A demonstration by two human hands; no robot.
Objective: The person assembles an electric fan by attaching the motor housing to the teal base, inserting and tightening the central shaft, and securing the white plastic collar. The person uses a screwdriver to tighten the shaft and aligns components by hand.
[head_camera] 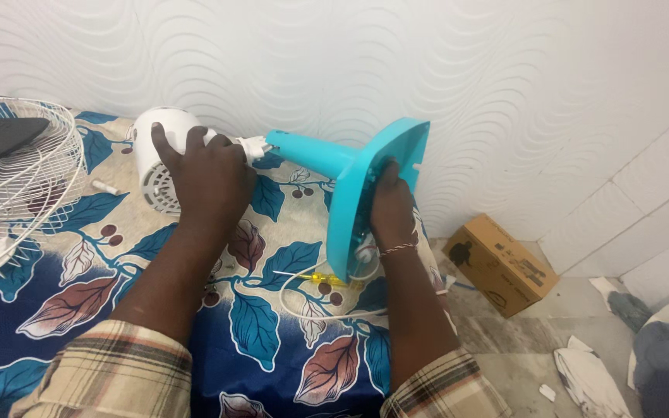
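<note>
A table fan lies on its side on a blue leaf-patterned cloth (265,325). My left hand (207,174) rests over its white motor housing (156,159), fingers wrapped around the top. A turquoise stand neck (311,153) runs from the motor to the square turquoise base (354,193), which is tipped up on its edge. My right hand (391,205) presses against the underside of that base, fingers spread on it. A white power cord (311,306) loops on the cloth below the base, and a yellow-handled screwdriver (327,279) lies beside it.
A white wire fan guard (21,182) with a dark blade sits at the far left. A small white part (106,187) lies near the motor. On the floor at right stand a brown cardboard box (501,265) and scattered rags (590,379). A textured white wall is behind.
</note>
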